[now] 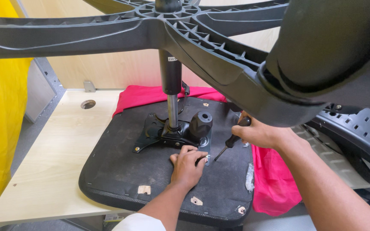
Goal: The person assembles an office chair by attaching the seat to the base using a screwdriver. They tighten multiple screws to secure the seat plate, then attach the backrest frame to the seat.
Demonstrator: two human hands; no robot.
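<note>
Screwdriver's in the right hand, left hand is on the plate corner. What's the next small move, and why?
Probably bring the screwdriver tip down to the plate corner beside the left hand. The tip hangs just off that corner, held by the right hand, and the left fingers rest there.

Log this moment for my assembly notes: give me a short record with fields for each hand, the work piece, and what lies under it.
left hand: left hand rests flat on the black upturned chair seat, beside the black metal mounting plate
right hand: right hand grips a black-handled screwdriver, tip angled down near the plate's corner
column: grey gas-lift cylinder stands upright from the plate, carrying the black plastic star base overhead
underlay: red cloth on a pale wooden tabletop
</note>
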